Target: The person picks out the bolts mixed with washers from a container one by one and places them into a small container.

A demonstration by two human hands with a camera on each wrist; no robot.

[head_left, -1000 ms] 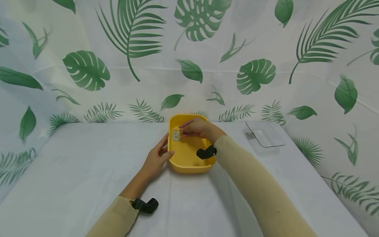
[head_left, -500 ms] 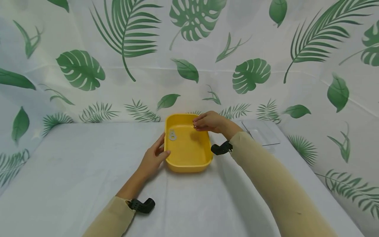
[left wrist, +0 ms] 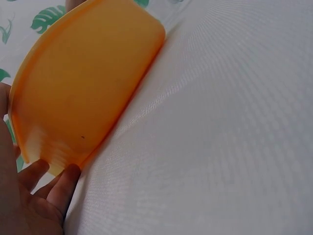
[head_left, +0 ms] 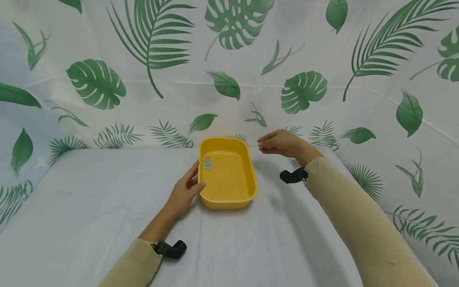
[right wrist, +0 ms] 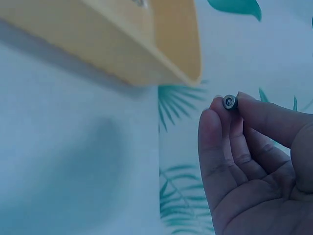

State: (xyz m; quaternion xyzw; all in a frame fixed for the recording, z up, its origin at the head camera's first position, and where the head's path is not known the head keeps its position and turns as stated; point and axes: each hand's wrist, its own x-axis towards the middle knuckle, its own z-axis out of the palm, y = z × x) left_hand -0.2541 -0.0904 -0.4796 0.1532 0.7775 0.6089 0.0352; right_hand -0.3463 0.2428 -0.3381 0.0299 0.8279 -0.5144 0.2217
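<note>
My left hand (head_left: pixel 184 193) holds the left side of a yellow tray (head_left: pixel 252 181), thumb over the rim and fingers against the outer wall. In the left wrist view those fingers touch the tray's orange-looking side (left wrist: pixel 93 73) low down. A grey flat metal piece with holes (head_left: pixel 208 164) lies inside the tray at its left. Right of the tray, raised above the table, my right hand (head_left: pixel 285 144) pinches a small metal cylinder (right wrist: pixel 230 102) between thumb and fingertips. Its round end, with a recess in it, faces the right wrist camera.
Small metal pieces (head_left: pixel 295 162) show just beyond my right wrist; the clear box around them is mostly hidden by the arm. A white cloth (head_left: pixel 107 199) covers the table. Behind stands a white backdrop (head_left: pixel 251 59) with green leaves.
My right hand has lifted out of the tray and moved right, past its rim, with the small metal cylinder. The left hand has stayed on the tray. The view has shifted slightly.
</note>
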